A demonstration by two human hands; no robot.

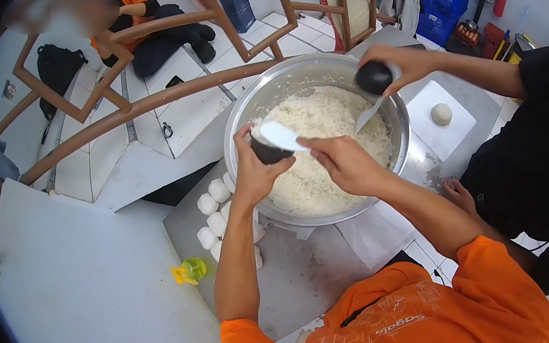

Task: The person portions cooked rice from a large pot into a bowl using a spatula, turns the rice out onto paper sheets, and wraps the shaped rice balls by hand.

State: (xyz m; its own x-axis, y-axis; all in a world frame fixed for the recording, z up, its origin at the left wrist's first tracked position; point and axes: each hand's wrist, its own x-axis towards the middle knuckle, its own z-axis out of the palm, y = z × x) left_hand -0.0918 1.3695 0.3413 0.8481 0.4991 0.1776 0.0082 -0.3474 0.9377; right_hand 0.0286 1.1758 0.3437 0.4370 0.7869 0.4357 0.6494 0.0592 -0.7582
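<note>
A wide metal basin (229,100) full of cooked white rice (321,179) stands in front of me. My left hand (254,174) grips a small black bowl (266,153) over the basin's left side. My right hand (343,162) holds a white rice paddle (280,135) by its handle, with the blade across the bowl's top. Whether blade and rim touch, I cannot tell. White rice shows at the bowl's far edge; the rest of its inside is hidden by the blade.
A co-worker's hand (407,66) holds another black bowl (374,78) above a white paddle (368,114). One rice mound (441,114) lies on white paper (431,139). Several white rounded bundles (217,223) and a yellow-green pump bottle (193,270) are left. A brown railing (166,97) runs behind.
</note>
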